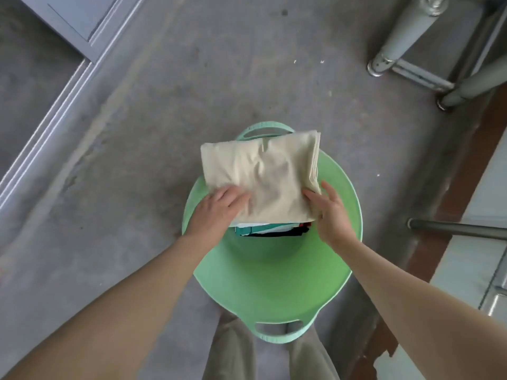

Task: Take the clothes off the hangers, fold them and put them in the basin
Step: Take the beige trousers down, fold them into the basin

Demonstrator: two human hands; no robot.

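A green basin (274, 270) stands on the floor (137, 160). A folded tan cloth (263, 171) is over the pile of clothes (271, 231) inside it and reaches past the basin's far rim. The left hand (219, 208) grips its near left corner, fingers on top. The right hand (330, 215) pinches its near right corner.

Brightness: an even, muted daylight level is seen throughout; nothing is burnt out or lost in darkness.
Light source: none is shown; a pale sheen is laid along the grey frame (55, 113) at the left.
Shadows: only faint, soft-edged shade is cast on the floor (164, 78) around the basin (274, 270).
Glare: small highlights are caught on the metal legs (403, 42).
Sharpness: the whole picture is slightly softened; creases in the cloth (263, 171) are smeared.
Distortion: straight lines are bowed near the edges, and the forearms (123, 297) are stretched at the lower corners.
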